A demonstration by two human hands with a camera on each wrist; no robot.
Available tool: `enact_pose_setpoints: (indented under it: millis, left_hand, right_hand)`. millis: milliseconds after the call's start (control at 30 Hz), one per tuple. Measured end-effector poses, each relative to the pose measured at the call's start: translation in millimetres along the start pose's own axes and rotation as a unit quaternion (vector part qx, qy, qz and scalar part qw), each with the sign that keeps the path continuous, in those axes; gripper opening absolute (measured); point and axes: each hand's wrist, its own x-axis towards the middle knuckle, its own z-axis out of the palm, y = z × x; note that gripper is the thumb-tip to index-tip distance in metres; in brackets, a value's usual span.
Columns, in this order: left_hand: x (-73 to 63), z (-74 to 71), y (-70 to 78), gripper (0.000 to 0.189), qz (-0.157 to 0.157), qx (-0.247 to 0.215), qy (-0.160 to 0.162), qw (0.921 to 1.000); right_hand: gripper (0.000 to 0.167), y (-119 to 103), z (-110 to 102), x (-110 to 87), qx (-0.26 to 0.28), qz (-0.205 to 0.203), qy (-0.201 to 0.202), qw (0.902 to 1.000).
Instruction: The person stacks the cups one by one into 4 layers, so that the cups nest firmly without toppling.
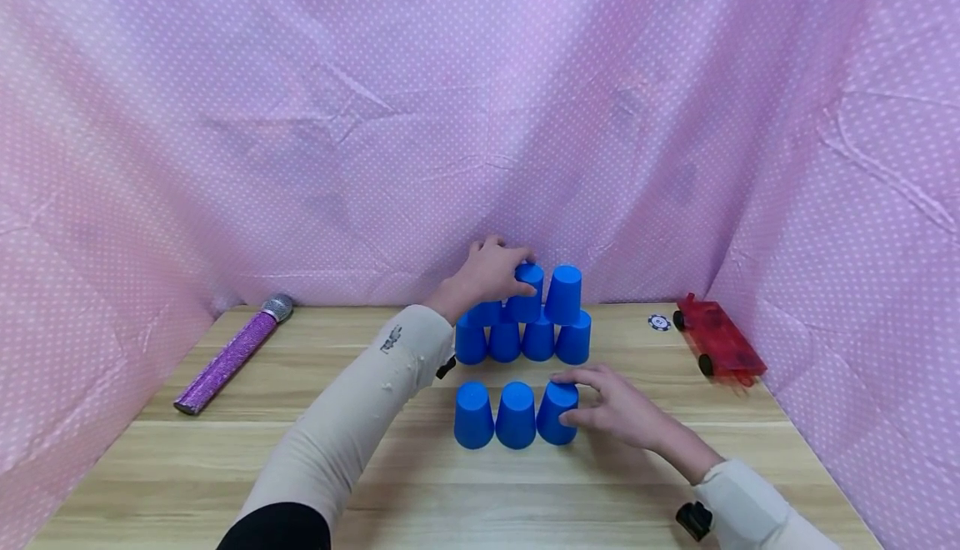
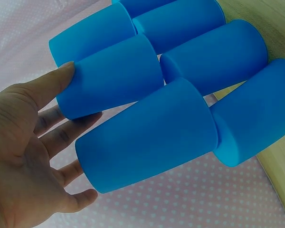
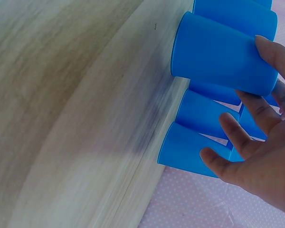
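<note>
Upside-down blue cups stand in two groups. In the back group, a bottom row of several cups [image 1: 573,338] carries three more on top. My left hand [image 1: 495,273] reaches over and grips the middle upper cup [image 2: 113,76] between thumb and fingers; beside it is the right upper cup [image 1: 564,295], while the left upper cup [image 1: 486,313] is partly hidden by the arm. Nearer me is a front row: a left cup [image 1: 473,417], a middle cup [image 1: 516,417] and a right cup [image 3: 221,54]. My right hand [image 1: 618,408] holds that right cup near its top, thumb and fingers on opposite sides.
A glittery purple microphone [image 1: 232,358] lies at the left of the wooden table [image 1: 420,492]. Toward the right edge are a poker chip [image 1: 659,322] and a translucent red toy car [image 1: 720,340]. Pink dotted cloth [image 1: 360,158] hangs behind and along both sides.
</note>
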Motion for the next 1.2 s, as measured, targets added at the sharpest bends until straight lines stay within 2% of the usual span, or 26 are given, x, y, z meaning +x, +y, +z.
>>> enact_pose_setpoints:
  millis: [667,1200]
  left_hand:
    - [4.1,1.1,5.1,0.056,-0.003,0.037,-0.008,0.9993]
    - [3.3,-4.8,3.4,0.060,-0.002,0.036,-0.009,0.9993]
  right_hand:
    - [0.053,1.8,-1.7,0.7,0.005,-0.024,-0.009,0.9997]
    - [0.054,0.7,-0.1,1.9,0.011,-0.025,-0.009,0.9996]
